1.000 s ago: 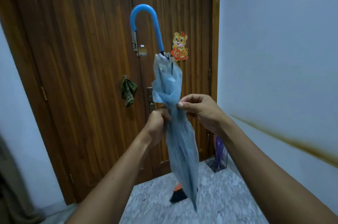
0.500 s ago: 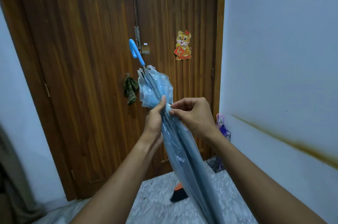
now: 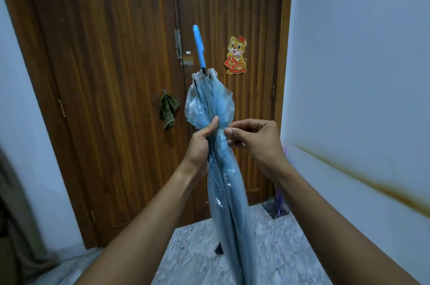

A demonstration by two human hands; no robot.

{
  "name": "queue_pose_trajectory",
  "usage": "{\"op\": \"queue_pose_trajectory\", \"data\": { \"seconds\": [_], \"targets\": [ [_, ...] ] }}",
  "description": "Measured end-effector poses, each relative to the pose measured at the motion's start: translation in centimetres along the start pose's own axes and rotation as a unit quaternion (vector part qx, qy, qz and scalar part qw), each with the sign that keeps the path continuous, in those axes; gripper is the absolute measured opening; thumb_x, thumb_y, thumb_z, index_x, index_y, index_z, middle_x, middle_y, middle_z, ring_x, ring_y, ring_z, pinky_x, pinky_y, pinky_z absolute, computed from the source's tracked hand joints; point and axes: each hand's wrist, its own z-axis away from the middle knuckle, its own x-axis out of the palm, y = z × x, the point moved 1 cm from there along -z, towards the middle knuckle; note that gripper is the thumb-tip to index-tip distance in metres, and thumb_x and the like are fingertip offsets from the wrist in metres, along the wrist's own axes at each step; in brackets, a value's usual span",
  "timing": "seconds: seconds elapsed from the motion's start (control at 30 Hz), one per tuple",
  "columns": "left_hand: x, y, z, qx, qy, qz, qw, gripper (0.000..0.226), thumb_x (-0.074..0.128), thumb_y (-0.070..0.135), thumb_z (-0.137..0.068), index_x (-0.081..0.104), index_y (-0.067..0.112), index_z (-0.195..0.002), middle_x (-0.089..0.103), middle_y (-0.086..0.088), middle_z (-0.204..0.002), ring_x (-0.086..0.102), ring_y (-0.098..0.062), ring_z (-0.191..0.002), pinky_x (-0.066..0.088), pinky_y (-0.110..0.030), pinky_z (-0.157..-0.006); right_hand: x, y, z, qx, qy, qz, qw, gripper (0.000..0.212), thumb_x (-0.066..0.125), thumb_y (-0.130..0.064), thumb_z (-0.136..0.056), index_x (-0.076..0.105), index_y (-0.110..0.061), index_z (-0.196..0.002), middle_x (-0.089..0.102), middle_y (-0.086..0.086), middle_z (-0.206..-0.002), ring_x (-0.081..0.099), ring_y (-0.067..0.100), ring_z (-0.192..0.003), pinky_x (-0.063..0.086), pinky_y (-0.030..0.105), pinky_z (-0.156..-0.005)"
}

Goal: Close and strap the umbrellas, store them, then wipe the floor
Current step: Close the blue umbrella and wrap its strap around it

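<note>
A folded translucent light-blue umbrella [image 3: 226, 191] stands upright in front of me, its bright blue handle [image 3: 199, 46] pointing up and its tip going out of the frame at the bottom. My left hand [image 3: 201, 145] grips the bunched canopy around its upper part, thumb pressed on the fabric. My right hand [image 3: 253, 138] pinches the canopy at the same height from the right, where a strap seems to wrap it; the strap itself is hard to make out. A purple umbrella [image 3: 280, 201] stands in a wire holder [image 3: 271, 209] by the right wall.
A brown wooden double door [image 3: 116, 75] with a bolt and a tiger sticker [image 3: 236, 55] fills the background. A green cloth [image 3: 168, 108] hangs on the door. White walls stand left and right; the right wall carries a brown streak. The floor [image 3: 279, 250] is marbled grey tile.
The umbrella has turned and swung back upright, so its hooked handle now shows edge-on. The tip has dropped out of view. Both hands stayed on the upper canopy, fingers shifting around it.
</note>
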Motion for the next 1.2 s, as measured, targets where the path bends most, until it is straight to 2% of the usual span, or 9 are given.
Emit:
{"op": "queue_pose_trajectory", "data": {
  "seconds": [0.2, 0.33, 0.47, 0.67, 0.77, 0.9, 1.0, 1.13, 1.2],
  "targets": [
    [0.1, -0.3, 0.2, 0.006, -0.004, 0.01, 1.0, 0.031, 0.048, 0.032, -0.098, 0.072, 0.013, -0.1, 0.071, -0.004, -0.083, 0.064, -0.02, -0.078, 0.055, -0.033, -0.073, -0.9, -0.6, 0.0, 0.147, -0.063, -0.101, 0.982, 0.018, 0.078, -0.006, -0.078, 0.077, 0.0, -0.095, 0.076, 0.016, -0.089, 0.074, 0.019, -0.076, 0.064, 0.03, -0.074],
    [0.3, -0.4, 0.2, 0.01, -0.011, 0.022, 1.0, 0.03, 0.043, 0.028, -0.102, 0.067, 0.01, -0.105, 0.073, -0.003, -0.086, 0.069, -0.018, -0.08, 0.058, -0.033, -0.075, -1.0, -1.0, -0.2, 0.215, -0.064, -0.142, 0.964, 0.028, 0.08, -0.007, -0.067, 0.074, 0.001, -0.093, 0.076, 0.014, -0.084, 0.073, 0.017, -0.07, 0.064, 0.028, -0.068],
    [0.6, -0.5, 0.1, 0.002, -0.014, 0.023, 1.0, 0.031, 0.046, 0.028, -0.1, 0.066, 0.007, -0.111, 0.073, -0.005, -0.092, 0.071, -0.018, -0.084, 0.059, -0.033, -0.077, -1.5, -0.5, -0.4, 0.262, -0.075, -0.177, 0.946, 0.024, 0.078, -0.003, -0.069, 0.072, 0.001, -0.092, 0.074, 0.013, -0.082, 0.072, 0.016, -0.066, 0.063, 0.026, -0.064],
    [2.0, -1.2, -0.1, -0.048, -0.039, 0.012, 0.998, 0.039, 0.055, 0.037, -0.088, 0.065, 0.005, -0.109, 0.069, -0.007, -0.086, 0.066, -0.02, -0.074, 0.057, -0.032, -0.068, -3.0, 0.4, -0.2, 0.283, -0.089, -0.193, 0.935, 0.014, 0.072, 0.001, -0.078, 0.072, 0.003, -0.091, 0.073, 0.012, -0.075, 0.07, 0.012, -0.057, 0.062, 0.022, -0.058],
    [2.9, -1.9, -0.6, -0.046, -0.037, 0.008, 0.998, 0.042, 0.054, 0.036, -0.092, 0.062, 0.003, -0.116, 0.069, -0.006, -0.089, 0.068, -0.019, -0.076, 0.058, -0.031, -0.069, -4.2, 0.7, -0.3, 0.276, -0.073, -0.191, 0.939, 0.006, 0.068, 0.005, -0.086, 0.07, 0.003, -0.091, 0.073, 0.012, -0.073, 0.069, 0.011, -0.056, 0.062, 0.023, -0.057],
    [4.1, -3.7, -1.6, -0.059, -0.035, 0.011, 0.998, 0.043, 0.05, 0.033, -0.099, 0.057, 0.001, -0.127, 0.069, -0.008, -0.095, 0.068, -0.02, -0.079, 0.058, -0.032, -0.069, -6.1, 1.0, -0.4, 0.265, -0.072, -0.16, 0.948, 0.012, 0.076, -0.002, -0.07, 0.071, -0.001, -0.081, 0.073, 0.01, -0.071, 0.067, 0.01, -0.054, 0.061, 0.025, -0.058],
    [5.4, -5.1, -2.7, -0.058, -0.032, 0.019, 0.998, 0.042, 0.049, 0.031, -0.1, 0.058, 0.001, -0.127, 0.068, -0.01, -0.098, 0.069, -0.023, -0.083, 0.058, -0.037, -0.073, -8.3, 1.6, -0.5, 0.245, -0.063, -0.126, 0.959, 0.01, 0.082, -0.011, -0.067, 0.075, -0.01, -0.074, 0.073, 0.008, -0.074, 0.066, 0.009, -0.055, 0.062, 0.027, -0.058],
    [7.4, -7.0, -5.1, -0.038, -0.041, 0.023, 0.998, 0.038, 0.05, 0.031, -0.098, 0.059, 0.007, -0.126, 0.068, -0.011, -0.104, 0.068, -0.027, -0.093, 0.055, -0.046, -0.086, -12.1, 2.4, -1.9, 0.205, -0.051, -0.101, 0.972, 0.036, 0.086, -0.021, -0.065, 0.072, -0.017, -0.097, 0.075, 0.004, -0.092, 0.07, 0.01, -0.068, 0.059, 0.025, -0.056],
    [8.4, -8.1, -6.4, -0.026, -0.04, 0.013, 0.999, 0.04, 0.05, 0.033, -0.095, 0.058, 0.01, -0.127, 0.068, -0.012, -0.108, 0.069, -0.028, -0.095, 0.057, -0.047, -0.086, -14.1, 3.2, -2.9, 0.196, -0.073, -0.081, 0.975, 0.051, 0.087, -0.025, -0.067, 0.069, -0.017, -0.114, 0.075, 0.008, -0.109, 0.072, 0.017, -0.086, 0.062, 0.031, -0.068]
  ]
}}
